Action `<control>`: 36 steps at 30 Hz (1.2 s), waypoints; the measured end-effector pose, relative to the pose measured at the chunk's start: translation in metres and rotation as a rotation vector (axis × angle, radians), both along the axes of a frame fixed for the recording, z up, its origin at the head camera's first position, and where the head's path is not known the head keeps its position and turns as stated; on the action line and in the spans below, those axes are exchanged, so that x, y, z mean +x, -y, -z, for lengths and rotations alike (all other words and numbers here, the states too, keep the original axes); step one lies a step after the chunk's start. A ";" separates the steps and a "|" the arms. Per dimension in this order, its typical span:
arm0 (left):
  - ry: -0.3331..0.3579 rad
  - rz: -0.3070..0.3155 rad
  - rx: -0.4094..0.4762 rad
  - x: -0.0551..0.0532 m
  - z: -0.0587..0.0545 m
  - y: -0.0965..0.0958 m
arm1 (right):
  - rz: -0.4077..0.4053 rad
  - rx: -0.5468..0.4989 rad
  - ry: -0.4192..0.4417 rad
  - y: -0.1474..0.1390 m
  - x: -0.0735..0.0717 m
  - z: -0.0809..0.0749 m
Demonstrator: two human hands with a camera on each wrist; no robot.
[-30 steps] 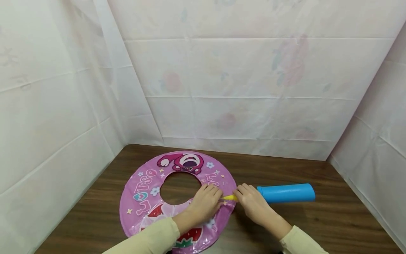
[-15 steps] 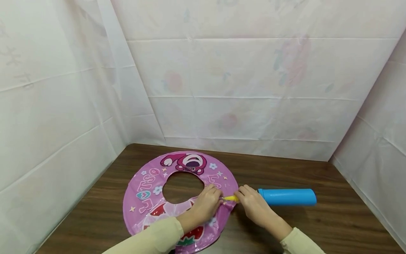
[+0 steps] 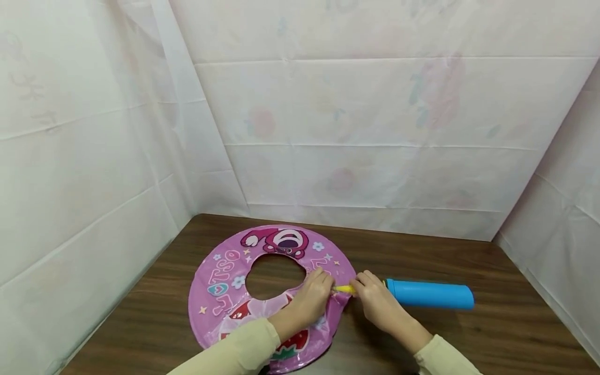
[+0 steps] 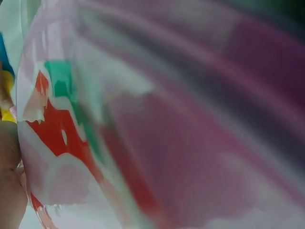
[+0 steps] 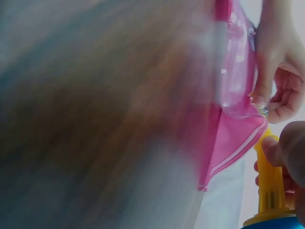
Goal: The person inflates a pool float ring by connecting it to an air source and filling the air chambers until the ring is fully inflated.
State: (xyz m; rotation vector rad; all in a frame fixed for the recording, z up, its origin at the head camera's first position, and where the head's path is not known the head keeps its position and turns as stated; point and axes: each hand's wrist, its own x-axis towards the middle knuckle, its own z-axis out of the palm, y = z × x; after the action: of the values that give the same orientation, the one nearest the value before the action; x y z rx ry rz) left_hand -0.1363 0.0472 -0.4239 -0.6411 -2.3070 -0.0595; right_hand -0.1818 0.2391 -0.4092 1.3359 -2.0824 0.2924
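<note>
A pink-purple swim ring with a bear and strawberries printed on it lies on the table. My left hand is over its right side; in the right wrist view its thumb and fingers pinch the ring at the small clear valve. My right hand grips the yellow nozzle of a blue hand pump. The nozzle's tip meets the valve between both hands; how deep it sits is hidden by fingers. The pump body points right. In the left wrist view, the ring's vinyl fills most of the picture.
The dark wood table extends around the ring and pump. White printed cloth hangs along its back, left and right sides.
The pump's far end has swung slightly toward the near side, while both hands keep their hold. Ring, hands and pump sit a little further right in view, as the head camera has shifted.
</note>
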 end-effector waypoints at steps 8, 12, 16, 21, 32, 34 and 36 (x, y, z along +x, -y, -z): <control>0.113 -0.153 -0.170 0.007 -0.008 -0.004 | 0.032 0.073 -0.019 -0.003 0.002 -0.007; 0.149 -0.190 -0.166 0.007 -0.011 -0.008 | 0.054 0.093 -0.017 -0.006 0.001 -0.011; 0.117 -0.174 -0.165 0.006 -0.010 -0.013 | 0.067 0.097 -0.010 -0.008 0.000 -0.010; 0.016 -0.156 -0.190 0.001 -0.008 -0.019 | 0.077 0.084 -0.006 -0.008 -0.001 -0.008; -0.072 -0.052 -0.223 -0.004 -0.017 -0.028 | 0.069 0.064 -0.038 -0.006 0.003 -0.008; -0.085 -0.047 -0.250 -0.004 -0.017 -0.028 | 0.065 0.063 -0.061 -0.007 0.003 -0.009; -0.092 -0.044 -0.274 -0.004 -0.016 -0.026 | 0.055 0.059 -0.071 -0.010 0.004 -0.011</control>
State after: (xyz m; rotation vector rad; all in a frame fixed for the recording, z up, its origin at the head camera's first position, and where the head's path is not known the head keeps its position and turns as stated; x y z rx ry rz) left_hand -0.1406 0.0736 -0.4075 -0.7133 -2.2577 0.3053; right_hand -0.1782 0.2494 -0.3984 1.3013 -2.0791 0.1588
